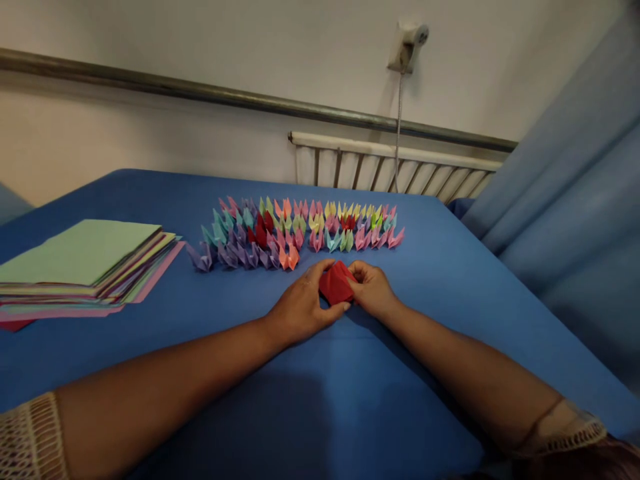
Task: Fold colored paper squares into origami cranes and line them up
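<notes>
A small piece of red folded paper [336, 283] is held between both hands, just above the blue table surface [240, 400]. My left hand [305, 300] grips it from the left, with the thumb along its lower edge and the fingers behind its top. On the right side, my right hand [374, 287] pinches the paper's edge between thumb and fingers. Beyond the hands stand several rows of folded paper cranes, among them an orange crane [289, 256], a purple crane [201, 257] and dark red cranes [260, 233].
To the left lies a stack of coloured paper sheets [80, 253], pale green on top, with a red sheet [17, 325] poking out underneath. Behind the table are a metal rail [225, 93], a white radiator [360, 141] and a plugged-in cable [400, 113]. A blue curtain [565, 173] hangs at the right.
</notes>
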Action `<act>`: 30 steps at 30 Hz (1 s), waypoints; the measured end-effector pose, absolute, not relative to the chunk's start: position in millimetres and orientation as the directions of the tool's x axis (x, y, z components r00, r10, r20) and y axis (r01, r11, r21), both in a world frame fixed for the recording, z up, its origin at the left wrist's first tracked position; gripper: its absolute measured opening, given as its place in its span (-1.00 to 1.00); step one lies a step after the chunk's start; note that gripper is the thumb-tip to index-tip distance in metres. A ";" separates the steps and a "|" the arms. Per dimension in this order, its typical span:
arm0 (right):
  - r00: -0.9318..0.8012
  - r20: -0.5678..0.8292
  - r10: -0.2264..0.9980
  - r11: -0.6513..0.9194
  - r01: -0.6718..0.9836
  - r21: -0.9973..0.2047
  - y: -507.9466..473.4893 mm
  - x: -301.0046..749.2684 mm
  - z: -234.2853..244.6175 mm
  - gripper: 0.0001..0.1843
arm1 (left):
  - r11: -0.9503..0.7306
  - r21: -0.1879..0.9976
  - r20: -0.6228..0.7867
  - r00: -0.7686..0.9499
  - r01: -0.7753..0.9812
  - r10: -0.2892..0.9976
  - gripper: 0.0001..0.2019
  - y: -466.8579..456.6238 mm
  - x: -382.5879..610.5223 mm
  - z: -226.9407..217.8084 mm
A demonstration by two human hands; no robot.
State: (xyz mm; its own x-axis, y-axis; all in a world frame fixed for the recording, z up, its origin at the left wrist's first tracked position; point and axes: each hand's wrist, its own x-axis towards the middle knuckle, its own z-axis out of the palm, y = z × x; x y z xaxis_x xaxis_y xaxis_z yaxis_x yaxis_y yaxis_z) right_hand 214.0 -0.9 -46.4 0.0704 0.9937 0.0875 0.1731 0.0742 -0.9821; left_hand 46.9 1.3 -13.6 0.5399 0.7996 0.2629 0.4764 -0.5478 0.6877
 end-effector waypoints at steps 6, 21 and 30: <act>0.055 0.092 0.994 0.081 0.177 -0.981 -1.6 215.8 -46.4 -0.73 | -0.419 0.827 0.241 0.437 0.374 0.866 -0.56 10.4 43.4 -20.7; -0.130 0.230 0.964 0.254 0.209 -0.944 -8.5 219.9 -46.7 -0.48 | -0.238 0.917 0.154 0.265 0.320 0.952 -0.93 25.1 42.4 -22.5; -0.189 0.328 0.926 0.363 0.193 -0.912 -4.9 227.5 -43.0 -0.66 | -0.125 0.991 0.110 0.255 0.043 0.961 -0.87 27.9 42.9 -23.8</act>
